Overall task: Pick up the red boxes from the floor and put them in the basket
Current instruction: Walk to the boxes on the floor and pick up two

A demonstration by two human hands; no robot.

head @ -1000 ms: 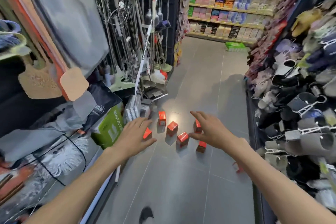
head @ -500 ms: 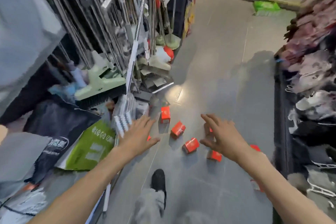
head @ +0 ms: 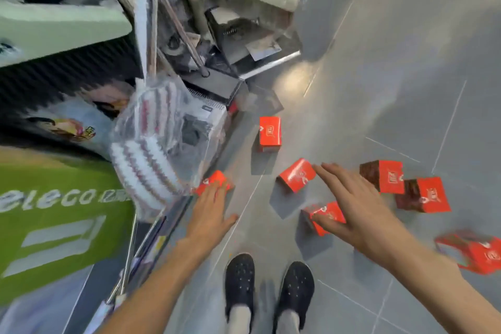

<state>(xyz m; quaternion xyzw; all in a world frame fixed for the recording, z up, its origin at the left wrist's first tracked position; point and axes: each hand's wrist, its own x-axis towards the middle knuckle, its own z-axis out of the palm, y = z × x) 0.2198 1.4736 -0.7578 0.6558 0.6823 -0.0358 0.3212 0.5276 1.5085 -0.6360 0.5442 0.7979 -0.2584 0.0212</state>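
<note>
**K:** Boxes status?

**M:** Seven red boxes on the grey floor [head: 393, 62], none picked up. Farthest one [head: 269, 133] stands alone near the shelf base. Tilted box [head: 297, 178] sits mid-floor, just ahead of the right hand's fingertips. Another box [head: 324, 216] lies under that hand, partly covered. Two boxes to the right of it, one [head: 386, 176] touching or nearly touching the next [head: 425, 195]; both show a dark side. One more [head: 475, 255] at the right edge, blurred. Last box [head: 214, 182] is at the foot of the left shelving.

**K:** Hands?

**M:** Left hand [head: 210, 211] is flat, fingers straight and together, fingertips over the box by the shelving. Touching or just above, cannot tell; blur there. Right hand [head: 352, 209] is spread, fingers straight and apart, thumb at the near side of the box below it. Not gripping anything.

**K:** Basket?

**M:** Not seen from the head camera.

**K:** Surroundings?

**M:** Two black shoes [head: 240, 283] at bottom centre, toes pointing at the boxes. Left side: clear bag of striped brush heads [head: 151, 160] just beside the box by the shelving, green package [head: 54, 225] with white lettering below left of it, metal poles [head: 151, 22] rising behind.
</note>
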